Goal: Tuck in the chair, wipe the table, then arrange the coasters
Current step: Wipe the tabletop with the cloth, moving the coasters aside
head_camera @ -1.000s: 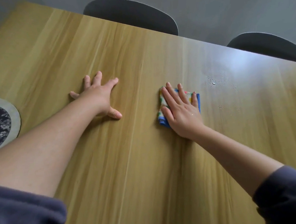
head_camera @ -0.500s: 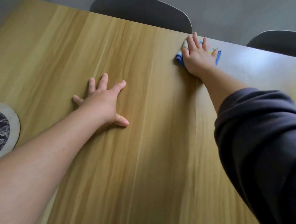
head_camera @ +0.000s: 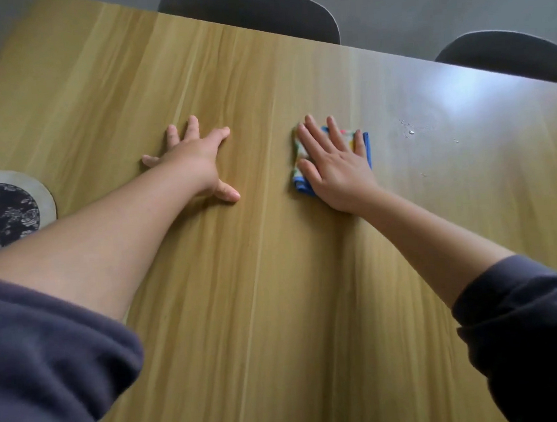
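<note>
Head view: your right hand (head_camera: 337, 170) lies flat, fingers spread, pressing the folded, multicoloured, blue-edged cloth (head_camera: 347, 135) onto the smooth yellow wood-grain bench (head_camera: 277, 309). Your left hand (head_camera: 198, 160) is splayed on the bare top, holding nothing. Press evenly and sweep toward the small water droplets (head_camera: 411, 132) near the cloth's right. The round, dark floral coaster (head_camera: 3, 210) sits far left.

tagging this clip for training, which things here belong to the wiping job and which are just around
In the job: cloth, under the right hand; table; water drops; patterned coaster; left hand, flat on table.
Just around: dark chair, second dark chair, both tucked in; grey floor.
</note>
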`<state>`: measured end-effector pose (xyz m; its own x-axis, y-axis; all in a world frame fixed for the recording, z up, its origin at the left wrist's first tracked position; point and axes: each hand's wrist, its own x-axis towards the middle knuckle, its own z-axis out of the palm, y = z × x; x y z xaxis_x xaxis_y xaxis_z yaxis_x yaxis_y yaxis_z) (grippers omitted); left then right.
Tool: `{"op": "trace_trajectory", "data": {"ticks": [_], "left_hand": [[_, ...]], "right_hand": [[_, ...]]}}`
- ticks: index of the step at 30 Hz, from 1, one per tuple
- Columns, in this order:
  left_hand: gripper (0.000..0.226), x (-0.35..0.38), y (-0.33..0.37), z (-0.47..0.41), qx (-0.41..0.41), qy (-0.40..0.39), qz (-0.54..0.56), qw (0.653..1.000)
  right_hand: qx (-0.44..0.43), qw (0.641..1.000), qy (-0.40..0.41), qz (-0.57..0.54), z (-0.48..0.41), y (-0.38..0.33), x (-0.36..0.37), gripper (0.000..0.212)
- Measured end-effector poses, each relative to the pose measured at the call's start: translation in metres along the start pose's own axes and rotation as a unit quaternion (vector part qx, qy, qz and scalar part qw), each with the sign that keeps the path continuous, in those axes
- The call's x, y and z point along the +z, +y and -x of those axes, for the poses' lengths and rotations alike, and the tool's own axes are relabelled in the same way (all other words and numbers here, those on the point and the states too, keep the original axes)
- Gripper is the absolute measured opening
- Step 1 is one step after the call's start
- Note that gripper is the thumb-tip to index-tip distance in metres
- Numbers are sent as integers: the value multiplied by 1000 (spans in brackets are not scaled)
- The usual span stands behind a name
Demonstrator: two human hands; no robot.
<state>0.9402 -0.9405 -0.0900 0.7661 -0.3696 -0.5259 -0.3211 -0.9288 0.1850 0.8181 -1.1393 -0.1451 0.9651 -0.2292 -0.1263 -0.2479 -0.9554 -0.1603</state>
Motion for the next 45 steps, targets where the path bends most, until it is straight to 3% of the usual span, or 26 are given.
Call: {"op": "trace_trajectory", "data": {"ticks": [4, 8, 15, 25, 29, 35, 45], "left_hand": [[109, 10, -2, 14, -23, 76, 9, 997], [96, 28, -10, 41, 13, 159, 3, 987], [114, 54, -4, 78, 55, -32, -29, 998], [114, 66, -6, 77, 47, -28, -23, 998], [114, 65, -5, 77, 40, -36, -21, 998], [112, 63, -2, 80, 35, -37, -22, 998], [106, 63, -3, 93, 48, -31, -35, 998]], "right_hand": [[2, 1000, -13, 3, 47, -29, 10, 61], [-32, 999, -20, 3, 108, -59, 19, 62], [-68, 997, -23, -1, 131, -58, 22, 63], [108, 994, 12, -28, -13, 16, -3, 59], [129, 991, 11, -30, -23, 15, -5, 60], [117, 992, 19, -32, 33, -6, 7, 61], [87, 996, -11, -16, 223, -75, 37, 64]]}}
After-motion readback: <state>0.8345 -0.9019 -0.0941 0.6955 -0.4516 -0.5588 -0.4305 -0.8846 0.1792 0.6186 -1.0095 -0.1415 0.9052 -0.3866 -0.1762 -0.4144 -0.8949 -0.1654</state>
